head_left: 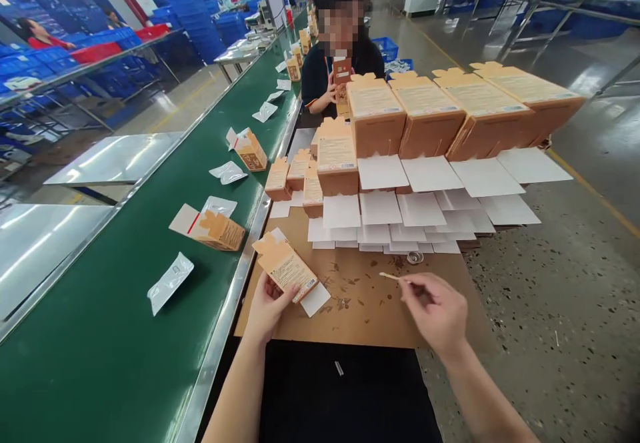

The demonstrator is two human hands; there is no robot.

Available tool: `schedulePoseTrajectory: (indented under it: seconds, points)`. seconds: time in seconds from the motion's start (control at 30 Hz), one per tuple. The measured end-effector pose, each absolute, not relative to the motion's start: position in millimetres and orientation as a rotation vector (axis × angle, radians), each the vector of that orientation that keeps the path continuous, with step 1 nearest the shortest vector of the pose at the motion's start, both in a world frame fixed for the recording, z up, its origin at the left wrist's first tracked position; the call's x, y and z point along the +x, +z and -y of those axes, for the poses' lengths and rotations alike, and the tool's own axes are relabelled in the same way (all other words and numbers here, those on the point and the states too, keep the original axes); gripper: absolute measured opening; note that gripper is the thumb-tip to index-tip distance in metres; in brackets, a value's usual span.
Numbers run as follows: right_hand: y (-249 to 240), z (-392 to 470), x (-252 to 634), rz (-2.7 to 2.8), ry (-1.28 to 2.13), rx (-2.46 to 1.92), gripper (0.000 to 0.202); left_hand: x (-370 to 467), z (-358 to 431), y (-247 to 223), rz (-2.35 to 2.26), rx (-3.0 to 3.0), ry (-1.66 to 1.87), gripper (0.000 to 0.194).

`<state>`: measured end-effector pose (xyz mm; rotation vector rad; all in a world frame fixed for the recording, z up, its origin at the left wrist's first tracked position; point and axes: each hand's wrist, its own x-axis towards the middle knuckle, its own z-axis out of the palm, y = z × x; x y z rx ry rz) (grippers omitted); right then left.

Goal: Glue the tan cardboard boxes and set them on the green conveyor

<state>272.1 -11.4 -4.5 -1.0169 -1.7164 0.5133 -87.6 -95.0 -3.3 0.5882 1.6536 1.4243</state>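
My left hand [273, 299] grips a small tan carton [289, 264] with printed text, its scalloped flap pointing up and left and a white flap showing at its lower end. Between the fingertips of my right hand [434, 309] is a thin stick with a pale tip, apparently a cotton swab [390, 276], pointing left over the worktop. A small round clear dish [415, 257] sits just beyond that hand. Both hands are above a brown cardboard sheet [360, 323] marked with dark wet-looking spots.
Stacked tan cartons [377, 126] with white flaps rise across the back of the worktop. On my left, a green conveyor belt [125, 336] carries opened cartons [220, 231] and silvery pouches [171, 283]. A co-worker [313, 69] opposite holds a carton. Blue crates fill the background.
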Motion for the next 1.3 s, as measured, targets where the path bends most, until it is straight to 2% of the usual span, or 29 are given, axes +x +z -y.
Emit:
schedulePoseTrajectory:
  seconds: [0.17, 0.4, 0.7, 0.87, 1.3]
  points:
    - [-19.4, 47.8, 190.8, 1.825, 0.831, -0.864, 0.024, -84.4, 94.1, -14.9, -1.646, 0.607, 1.463, 0.095]
    - [-45.2, 53.2, 160.6, 1.970, 0.912, -0.815, 0.023, -79.6, 97.3, -8.2, -1.599, 0.676, 1.431, 0.084]
    - [-25.7, 46.6, 188.2, 1.880, 0.836, -0.912, 0.030, -63.0, 110.0, -28.8, -1.695, 0.732, 1.492, 0.094]
    - [-12.4, 48.6, 221.3, 1.769, 0.850, -0.992, 0.025, -43.0, 128.3, -20.6, -1.857, 0.800, 1.465, 0.083]
    - [-6.0, 60.9, 234.2, 1.704, 0.828, -1.003, 0.023, -29.1, 133.3, -15.4, -2.143, 0.919, 1.276, 0.073]
